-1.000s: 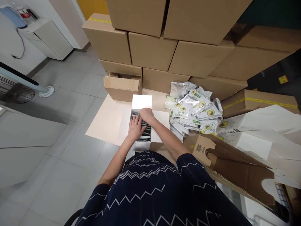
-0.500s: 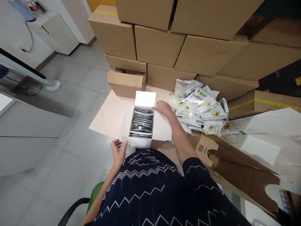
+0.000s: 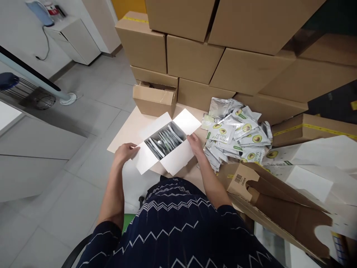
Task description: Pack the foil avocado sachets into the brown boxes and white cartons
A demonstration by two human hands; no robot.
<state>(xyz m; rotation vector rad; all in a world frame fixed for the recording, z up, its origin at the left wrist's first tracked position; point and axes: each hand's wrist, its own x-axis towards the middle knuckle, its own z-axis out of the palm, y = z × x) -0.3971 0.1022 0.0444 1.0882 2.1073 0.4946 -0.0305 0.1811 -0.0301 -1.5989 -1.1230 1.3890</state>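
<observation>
The open white box (image 3: pixel 178 160) of sachets (image 3: pixel 164 139) sits askew on the bench (image 3: pixel 125 128). Your left hand (image 3: pixel 125 150) and right hand (image 3: pixel 195 143) each have a grip pinching an outer flap. Keeping the box level and handling it gently should keep the upright sachets filed.

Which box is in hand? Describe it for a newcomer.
Below the brown carton wall is a pale table. There, left of the avocado sachet pile, the left hand and right hand hold the white box. Only it has white flaps open over filed sachets.
</observation>
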